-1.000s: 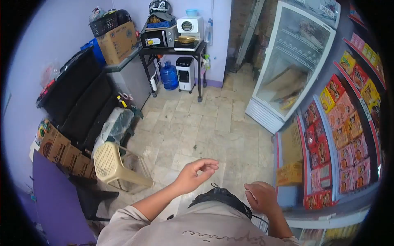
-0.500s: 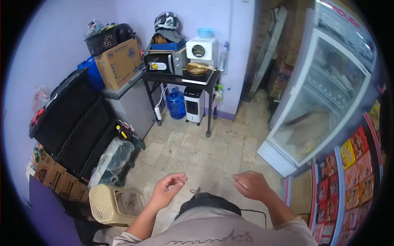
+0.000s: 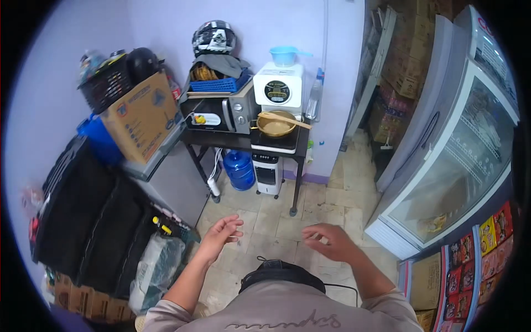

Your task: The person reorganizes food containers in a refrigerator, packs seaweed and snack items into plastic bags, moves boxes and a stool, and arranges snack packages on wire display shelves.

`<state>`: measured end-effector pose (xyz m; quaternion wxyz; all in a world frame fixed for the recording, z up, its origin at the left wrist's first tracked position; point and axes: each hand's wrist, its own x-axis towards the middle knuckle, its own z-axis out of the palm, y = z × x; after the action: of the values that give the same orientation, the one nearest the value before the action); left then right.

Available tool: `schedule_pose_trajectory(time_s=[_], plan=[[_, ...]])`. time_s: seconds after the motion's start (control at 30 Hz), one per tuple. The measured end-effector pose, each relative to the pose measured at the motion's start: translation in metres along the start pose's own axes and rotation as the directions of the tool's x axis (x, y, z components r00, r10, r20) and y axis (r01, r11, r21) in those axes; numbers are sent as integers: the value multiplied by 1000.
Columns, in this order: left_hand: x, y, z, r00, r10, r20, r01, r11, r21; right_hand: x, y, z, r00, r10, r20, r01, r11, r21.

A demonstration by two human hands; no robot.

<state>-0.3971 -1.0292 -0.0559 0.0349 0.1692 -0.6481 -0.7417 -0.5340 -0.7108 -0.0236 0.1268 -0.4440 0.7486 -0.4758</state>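
Observation:
My left hand [image 3: 220,238] hovers in front of my body over the tiled floor, its fingers slightly curled and apart, with nothing in it. Level with it on the right, my right hand [image 3: 330,242] is also empty, fingers loosely bent and apart. Neither touches anything. Ahead of both stands a black table [image 3: 224,139]. A brass-coloured pan [image 3: 275,128] rests there on a hot plate [image 3: 275,145], with a wooden spatula [image 3: 290,118] lying across its rim. Behind the pan is a white appliance [image 3: 278,88] topped by a light blue dipper [image 3: 284,56].
A microwave [image 3: 239,113] sits left of the pan. Below the table are a blue water jug [image 3: 239,170] and an air cooler [image 3: 267,176]. To the left are a black shelf-like piece [image 3: 91,216] and a cardboard box [image 3: 142,117]; at right, a glass-door fridge [image 3: 459,160] and hanging packets [image 3: 464,265].
My view has moved forward, so the table and pan look nearer, and the stool at lower left has almost left the view. Both hands stay raised and empty.

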Motion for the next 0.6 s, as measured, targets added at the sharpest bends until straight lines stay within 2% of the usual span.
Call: schedule_pose_trajectory(time_s=[0.03,0.1,0.13,0.2,0.27,0.33,0.37,0.4,0.43,0.47,0.5,0.53,0.57,0.6], plan=[[28,10,-5,1000,-4,14,4,1000,4,17,13,-14,1000,9,-13,-9,1000,-1],[79,27,-12,999,30,22,-29,999,-40,48,39,-43,983,152,-99,-151,988,9],[106,32,-17,998,44,34,-42,998,-54,66,52,-59,982,157,-107,-157,988,7],[161,38,-28,998,47,34,-45,997,-68,112,77,-96,944,188,-271,-204,978,-33],[218,38,-39,999,41,16,-41,998,-48,171,92,-139,927,98,-363,-180,963,-199],[277,33,-50,998,15,-62,-13,1000,28,244,105,-185,913,-116,-391,-36,932,-362],[309,28,-55,989,34,-144,-18,994,108,282,96,-203,905,-98,-415,-74,922,-380],[336,23,-59,989,8,-151,7,995,104,322,85,-218,892,-90,-442,-108,909,-402],[361,19,-63,967,187,-174,-131,947,293,362,88,-235,847,-292,-443,-25,812,-584],[379,18,-64,917,365,-159,-254,845,471,396,91,-248,778,-488,-396,37,665,-746],[392,33,-57,919,358,-166,-248,851,463,432,94,-262,752,-559,-349,57,583,-810],[400,63,-43,912,406,-53,-282,717,638,465,94,-275,718,-631,-294,77,492,-867],[406,88,-29,898,433,70,-321,540,778,494,97,-285,713,-641,-284,87,482,-872],[419,106,-15,852,505,139,-408,474,780,525,103,-296,723,-636,-270,27,417,-909]])
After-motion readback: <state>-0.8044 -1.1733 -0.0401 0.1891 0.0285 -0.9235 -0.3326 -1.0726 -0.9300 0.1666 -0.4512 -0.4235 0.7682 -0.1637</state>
